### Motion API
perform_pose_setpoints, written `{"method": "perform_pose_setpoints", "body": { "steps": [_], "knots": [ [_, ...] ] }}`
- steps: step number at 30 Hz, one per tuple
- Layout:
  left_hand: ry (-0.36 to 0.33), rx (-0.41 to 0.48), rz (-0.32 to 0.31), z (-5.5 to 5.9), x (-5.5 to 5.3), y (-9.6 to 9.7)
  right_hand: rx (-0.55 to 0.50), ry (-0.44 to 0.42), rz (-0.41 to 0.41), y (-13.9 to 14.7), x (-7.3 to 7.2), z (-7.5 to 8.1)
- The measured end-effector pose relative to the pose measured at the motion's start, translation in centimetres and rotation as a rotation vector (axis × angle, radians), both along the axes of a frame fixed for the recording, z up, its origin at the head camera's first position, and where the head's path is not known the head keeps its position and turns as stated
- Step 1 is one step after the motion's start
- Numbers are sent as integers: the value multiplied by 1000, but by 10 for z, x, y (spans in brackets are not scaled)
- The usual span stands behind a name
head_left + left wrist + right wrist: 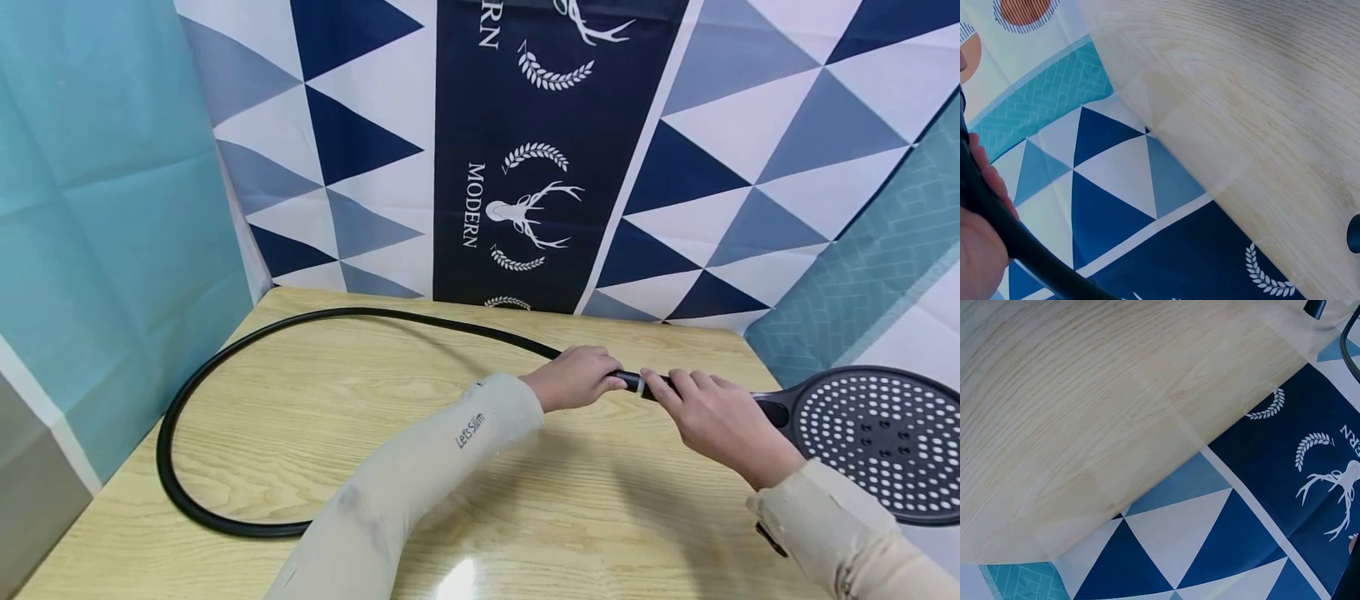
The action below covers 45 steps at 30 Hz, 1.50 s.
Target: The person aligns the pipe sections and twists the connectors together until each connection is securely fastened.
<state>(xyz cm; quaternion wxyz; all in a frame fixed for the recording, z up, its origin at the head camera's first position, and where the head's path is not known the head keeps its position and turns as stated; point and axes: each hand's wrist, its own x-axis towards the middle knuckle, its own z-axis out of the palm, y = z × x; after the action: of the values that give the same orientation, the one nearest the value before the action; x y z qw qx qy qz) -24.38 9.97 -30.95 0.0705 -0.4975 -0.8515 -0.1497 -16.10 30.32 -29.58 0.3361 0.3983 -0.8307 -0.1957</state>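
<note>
A large round black shower head (877,450) with pale nozzle dots is at the right in the head view. My right hand (727,423) grips its handle, fingers over the top. Close by, my left hand (577,377) holds the end of a black hose (360,312), near a pale ring at the handle's base. Whether hose and handle are screwed tight cannot be seen. In the left wrist view the hose (1029,250) runs beside the left palm (979,256). Of the hose (1349,347), only a curve shows at the right wrist view's edge.
The hose loops left over a light wood table (315,417) and passes behind the left sleeve (420,467). A triangle-patterned cloth (375,158) hangs at the back, with a teal sheet (112,208) on the left. The shower head extends past the table's right edge.
</note>
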Motion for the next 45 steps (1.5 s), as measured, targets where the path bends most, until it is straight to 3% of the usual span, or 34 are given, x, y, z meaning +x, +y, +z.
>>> {"method": "perform_pose_setpoints", "body": {
  "steps": [6,13,16,22,24,29,36,45],
  "knots": [
    [47,-76,92,-1,1,0,-10,1,9,0,-2,-1],
    [43,-105,41,-4,-7,-2,-10,-7,17,2,-4,-4],
    [0,-125,42,-4,-10,-1,-8,-13,19,2,-5,-5],
    [-269,-124,31,-2,-14,4,-1,-12,4,6,-8,-6],
    [-310,-124,23,-1,-15,6,-4,-9,1,7,-8,-6],
    [-327,-99,26,1,-16,6,-13,-12,7,8,-8,-6],
    [-343,27,73,6,-17,3,-43,7,18,7,-9,-3],
    [-346,59,99,5,-18,0,-32,-5,20,6,-13,1]
  ]
}}
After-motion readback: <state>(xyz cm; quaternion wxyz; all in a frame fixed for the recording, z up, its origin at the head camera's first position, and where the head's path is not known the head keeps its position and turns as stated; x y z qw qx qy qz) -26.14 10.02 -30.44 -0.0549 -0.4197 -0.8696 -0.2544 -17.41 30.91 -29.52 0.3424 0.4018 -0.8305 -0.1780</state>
